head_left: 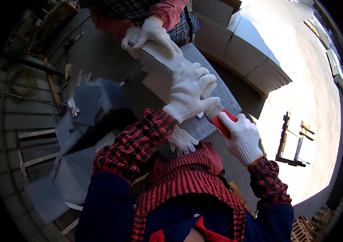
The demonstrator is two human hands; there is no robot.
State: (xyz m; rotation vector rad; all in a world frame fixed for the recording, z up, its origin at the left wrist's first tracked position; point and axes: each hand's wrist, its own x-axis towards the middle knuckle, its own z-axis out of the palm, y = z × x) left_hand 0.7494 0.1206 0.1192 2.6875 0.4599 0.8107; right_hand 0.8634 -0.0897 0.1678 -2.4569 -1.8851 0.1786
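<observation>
My left hand, in a white knit glove, lies over the near end of a long pale panel piece with its fingers spread. My right hand, gloved too, is closed around a red-handled scraper. The scraper's flat metal part reaches to the panel's near end, beside my left fingers; its tip is hidden. Under the panel is a grey stack with a block-like pattern. Across from me, a co-worker's gloved hands hold the panel's far end.
An unworn white glove lies by my apron, below my left forearm. Bent grey sheets lie at left, with another glove on them. Large pale stacked boards stand at far right. Wooden pallets are at lower right.
</observation>
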